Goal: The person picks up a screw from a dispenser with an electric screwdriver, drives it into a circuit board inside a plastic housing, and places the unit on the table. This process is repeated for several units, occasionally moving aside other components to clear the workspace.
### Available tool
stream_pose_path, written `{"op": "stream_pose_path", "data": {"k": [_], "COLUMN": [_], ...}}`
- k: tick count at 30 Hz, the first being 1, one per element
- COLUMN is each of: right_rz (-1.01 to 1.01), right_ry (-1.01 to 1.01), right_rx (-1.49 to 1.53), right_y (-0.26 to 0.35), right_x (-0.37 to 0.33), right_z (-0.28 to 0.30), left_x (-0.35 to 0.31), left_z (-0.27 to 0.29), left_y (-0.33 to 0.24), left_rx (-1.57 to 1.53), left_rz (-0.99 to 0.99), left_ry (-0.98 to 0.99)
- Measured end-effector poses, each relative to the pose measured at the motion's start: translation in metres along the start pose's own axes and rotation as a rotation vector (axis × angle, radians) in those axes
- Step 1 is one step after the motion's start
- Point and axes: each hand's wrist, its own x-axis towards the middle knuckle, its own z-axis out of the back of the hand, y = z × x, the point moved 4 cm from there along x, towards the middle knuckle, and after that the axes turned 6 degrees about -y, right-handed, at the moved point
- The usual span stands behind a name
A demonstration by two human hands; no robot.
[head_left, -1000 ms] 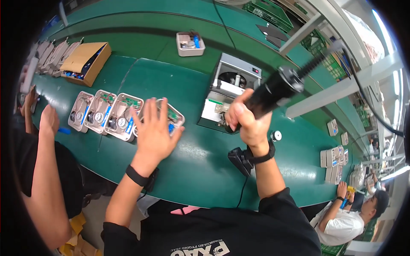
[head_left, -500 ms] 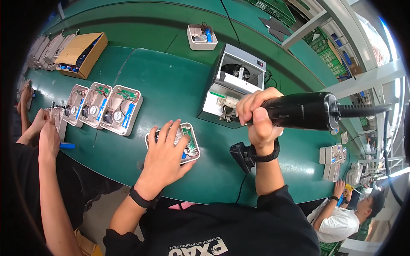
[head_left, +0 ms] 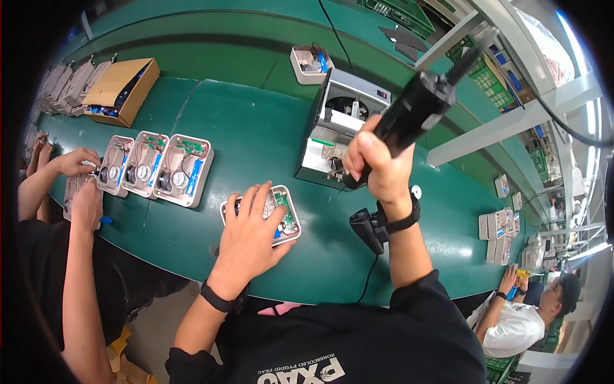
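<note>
In my right hand (head_left: 384,157) is a black, cylindrical electric screwdriver (head_left: 419,105), fingers wrapped around it. Its rear end with the cable tilts up to the right, and the lower end points toward a grey-and-black screw feeder (head_left: 320,157). Whether the tip touches the feeder is hidden by the hand. My left hand (head_left: 249,233) lies with fingers spread over a white plastic housing (head_left: 297,233) on the table. Between and beside the fingers show a green circuit board (head_left: 284,208) and a bit of blue; the rest inside is covered.
Three open housings (head_left: 185,169) with speakers, blue batteries and wires stand to the left, near a co-worker's hands (head_left: 86,192). Behind them sits a cardboard box (head_left: 121,93). Another housing (head_left: 310,67) is beyond the feeder. A small black device (head_left: 368,230) hangs by my right wrist.
My right hand has swung the screwdriver from nearly level to steeply tilted, its cable end rising. My left hand stays on the housing. The co-worker's hands at left have moved apart.
</note>
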Motion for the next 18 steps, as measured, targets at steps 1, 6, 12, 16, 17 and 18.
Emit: {"op": "stream_pose_path", "data": {"k": [1,6,12,16,17,18], "right_rz": [0.008,0.31,0.472,0.33,0.281,0.23], "right_ry": [0.002,-0.087,-0.086,-0.075,-0.083,-0.09], "right_rx": [0.001,0.215,0.243,0.144,0.12,0.098], "right_y": [0.001,0.028,0.056,0.016,0.009,0.002], "right_x": [0.001,0.004,0.01,0.002,0.003,0.002], "right_z": [0.001,0.02,0.022,0.011,0.008,0.005], "left_x": [-0.001,-0.001,-0.002,0.002,0.003,0.002], "left_z": [0.001,0.001,-0.004,-0.01,-0.011,-0.012], "left_y": [0.0,-0.004,-0.012,-0.024,-0.027,-0.03], "left_rx": [0.008,0.015,-0.035,-0.044,-0.048,-0.05], "left_rz": [-0.006,-0.02,-0.049,-0.092,-0.102,-0.111], "left_ry": [0.003,-0.002,0.004,0.031,0.04,0.051]}}
